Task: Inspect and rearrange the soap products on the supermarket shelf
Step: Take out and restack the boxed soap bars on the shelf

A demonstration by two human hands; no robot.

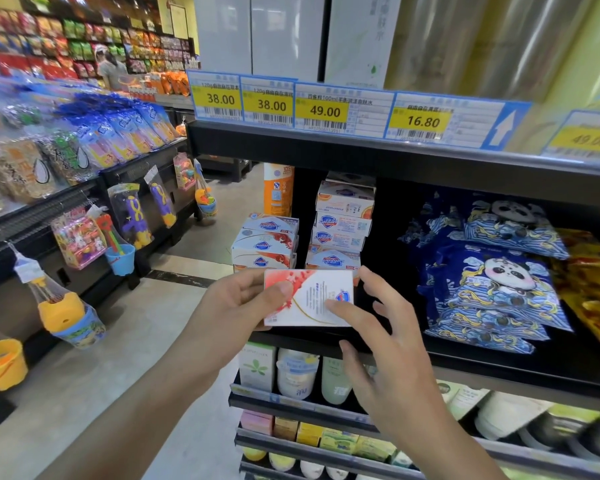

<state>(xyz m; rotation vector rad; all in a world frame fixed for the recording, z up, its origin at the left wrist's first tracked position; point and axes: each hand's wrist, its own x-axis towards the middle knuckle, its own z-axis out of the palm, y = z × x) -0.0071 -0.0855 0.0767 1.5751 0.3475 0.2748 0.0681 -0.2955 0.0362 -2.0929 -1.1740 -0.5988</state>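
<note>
A white and red soap box (312, 292) is held flat in front of the black shelf (499, 367), its printed back facing me. My left hand (238, 308) grips its left end, thumb on top. My right hand (385, 337) pinches its right end between thumb and forefinger. Behind the box, on the shelf, stand two stacks of soap boxes: a low left stack (265, 242) and a taller right stack (342, 225).
Blue panda-print packets (485, 278) and yellow packets (593, 289) fill the shelf to the right. An orange bottle (278, 192) stands behind the soap. Bottles and small boxes (291, 372) sit on lower shelves. Price tags (323, 109) line the upper shelf. Hanging toys (118, 237) line the aisle at left.
</note>
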